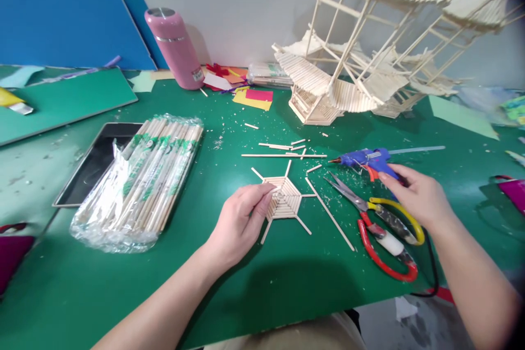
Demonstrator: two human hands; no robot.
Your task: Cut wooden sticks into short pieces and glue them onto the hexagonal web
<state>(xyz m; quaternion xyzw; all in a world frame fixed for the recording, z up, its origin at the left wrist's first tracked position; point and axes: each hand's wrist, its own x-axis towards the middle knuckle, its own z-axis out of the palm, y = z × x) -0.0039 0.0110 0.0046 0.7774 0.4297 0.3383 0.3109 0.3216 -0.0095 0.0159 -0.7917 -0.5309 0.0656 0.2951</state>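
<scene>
My left hand [245,219] is closed in a pinch over the left part of a hexagonal wooden-stick panel [286,202], which has spokes sticking out past its edges. A small pale piece of stick [276,189] shows at its fingertips, partly hidden. At the right, my right hand [416,197] is wrapped round the handle of a blue hot glue gun [365,158]. The gun's nozzle points left, and a clear glue stick [416,150] runs out of its back. Below the gun lie open scissors [365,205] with red and yellow handles.
Loose sticks [330,214] and short offcuts lie around the panel. Bagged chopsticks [143,175] rest partly on a black tray [100,156] at left. A pink flask [174,46] and a stick-built pagoda model [348,82] stand at the back. A black cord [432,268] hangs near the front edge.
</scene>
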